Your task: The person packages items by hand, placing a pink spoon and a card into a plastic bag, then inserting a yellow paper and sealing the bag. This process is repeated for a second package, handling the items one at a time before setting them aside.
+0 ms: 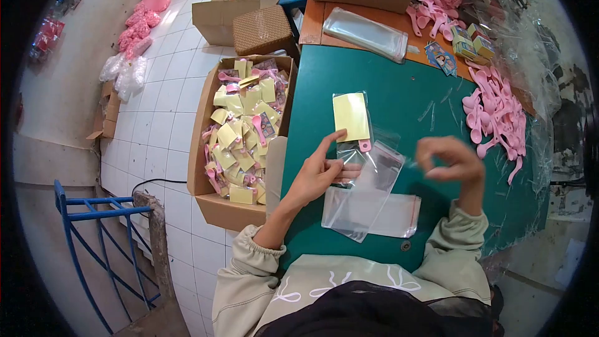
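Note:
My left hand holds a clear plastic bag at its lower part, with some fingers showing through the plastic. Inside the bag is a pale yellow card, and the end of a pink spoon handle shows just below it. My right hand is raised over the table to the right, fingers curled closed; whether a small piece is pinched in them I cannot make out. Flat empty clear bags lie in a loose stack close to my body, one of them askew on top.
A cardboard box of packed bags with yellow cards and pink spoons stands left of the green table. Loose pink spoons are heaped at the right. A bundle of clear bags and small card boxes lie at the back.

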Motion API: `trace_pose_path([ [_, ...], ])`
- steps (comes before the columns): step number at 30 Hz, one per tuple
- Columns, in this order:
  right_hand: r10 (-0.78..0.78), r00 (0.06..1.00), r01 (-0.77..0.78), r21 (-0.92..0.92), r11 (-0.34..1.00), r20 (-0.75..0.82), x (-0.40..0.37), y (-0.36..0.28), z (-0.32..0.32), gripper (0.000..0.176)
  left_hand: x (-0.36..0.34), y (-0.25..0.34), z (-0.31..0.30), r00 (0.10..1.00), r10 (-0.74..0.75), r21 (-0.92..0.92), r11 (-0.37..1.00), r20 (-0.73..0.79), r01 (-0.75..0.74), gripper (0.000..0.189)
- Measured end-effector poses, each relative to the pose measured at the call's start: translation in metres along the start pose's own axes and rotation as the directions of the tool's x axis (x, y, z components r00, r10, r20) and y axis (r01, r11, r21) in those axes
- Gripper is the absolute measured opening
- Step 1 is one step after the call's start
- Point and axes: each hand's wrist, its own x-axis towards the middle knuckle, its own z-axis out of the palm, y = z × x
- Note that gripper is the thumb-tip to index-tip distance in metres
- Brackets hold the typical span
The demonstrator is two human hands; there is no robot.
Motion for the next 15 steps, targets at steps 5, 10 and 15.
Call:
trace_pose_path([
  [5, -0.043, 0.58, -0.813, -0.575, -0.094, -0.813, -0.171, 0.108, -0.132, 0.017, 0.003, -0.008, -0.007, 0.997, 0.011, 0.028, 1.0, 0.08, -0.013, 0.027],
  [10, -0.098, 0.571, -0.71, -0.549, 0.441, -0.815, -0.061, 0.03, -0.036, 0.033, 0.004, -0.006, -0.008, 0.996, -0.011, 0.073, 0.997, 0.094, 0.004, 0.023],
  [15, -0.051, 0.908, -0.244, -0.623, 0.743, -0.417, 0.03, 0.035, 0.075, 0.047, -0.004, 0.001, -0.005, 0.995, -0.007, -0.058, 0.998, 0.103, 0.013, 0.024],
])
